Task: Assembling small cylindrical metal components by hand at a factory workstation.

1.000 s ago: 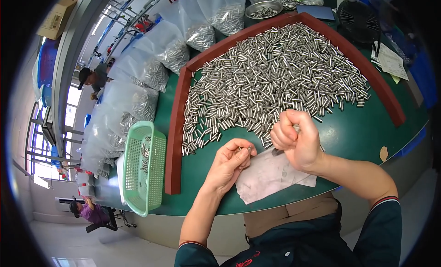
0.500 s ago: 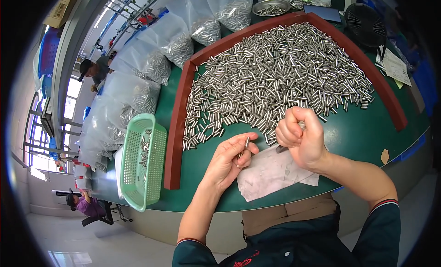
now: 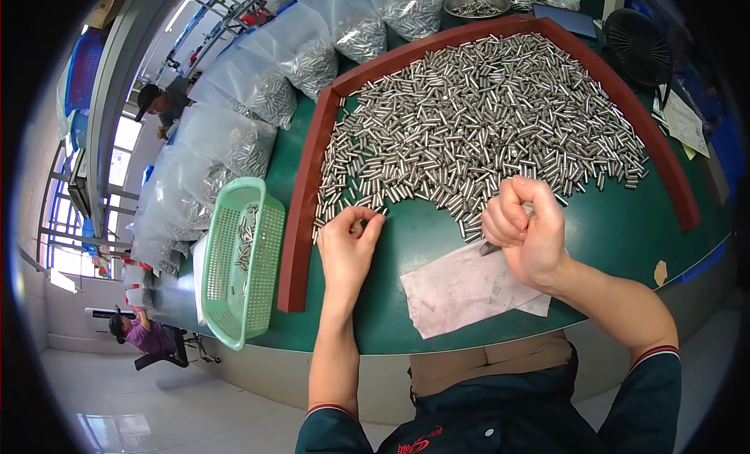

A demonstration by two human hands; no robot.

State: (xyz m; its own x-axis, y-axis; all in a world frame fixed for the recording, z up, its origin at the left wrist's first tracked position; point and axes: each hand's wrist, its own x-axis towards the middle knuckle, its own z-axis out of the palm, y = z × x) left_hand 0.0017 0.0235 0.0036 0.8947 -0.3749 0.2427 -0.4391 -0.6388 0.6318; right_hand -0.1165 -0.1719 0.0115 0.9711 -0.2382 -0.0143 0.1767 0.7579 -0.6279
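Clear plastic bags of small metal cylinders (image 3: 258, 91) stand in a row along the far left edge of the green-topped desk (image 3: 625, 235), some reaching past its far left corner; two more bags (image 3: 375, 20) sit at the far edge beside a round metal dish (image 3: 476, 2) holding similar pieces. A white paper sheet with print (image 3: 683, 122) lies at the right edge, next to a black round fan grille (image 3: 639, 36). A small tan scrap (image 3: 661, 273) sits near the near right edge.

A red-brown raised border (image 3: 301, 212) frames the left, far and right sides of the work area. Inside it lies a wide heap of short silver metal cylinders (image 3: 484, 118), spread from the far edge toward the middle of the desk.

The left hand (image 3: 348, 251) rests at the near fringe of the heap, fingertips pinched on one or two cylinders. The right hand (image 3: 527, 231) is clenched in a fist above a grey-white creased cloth (image 3: 465, 290) lying at the near edge; a thin dark metal tip shows below the fist, though what it grips cannot be told fully.

A light green perforated plastic basket (image 3: 242, 262), holding a few cylinders, overhangs the near left edge outside the border. Other people sit beyond the desk on the left.
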